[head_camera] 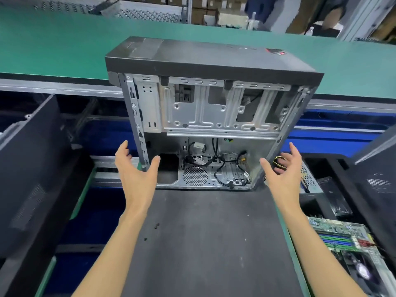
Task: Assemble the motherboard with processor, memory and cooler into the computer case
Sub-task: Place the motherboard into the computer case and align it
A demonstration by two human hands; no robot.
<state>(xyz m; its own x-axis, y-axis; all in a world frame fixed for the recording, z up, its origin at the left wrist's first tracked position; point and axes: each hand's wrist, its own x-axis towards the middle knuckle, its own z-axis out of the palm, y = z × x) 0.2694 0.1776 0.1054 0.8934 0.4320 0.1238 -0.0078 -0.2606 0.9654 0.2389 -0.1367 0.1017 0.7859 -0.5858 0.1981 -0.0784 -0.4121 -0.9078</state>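
At frame centre the case [212, 116] stands open-sided at the counter's [205, 243] far edge. Both hands, left [137, 170] and right [282, 168], flank it, fingers spread, holding nothing. Probably heavy, rigid, sharp-edged: grip the side rails.

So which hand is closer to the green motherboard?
Right. The right hand reaches up by the computer case's right edge, above the motherboard; the left hand is across by the case's left edge.

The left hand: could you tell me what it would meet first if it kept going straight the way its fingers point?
Probably the computer case: the left hand is open beside its left edge, though depth is unclear.
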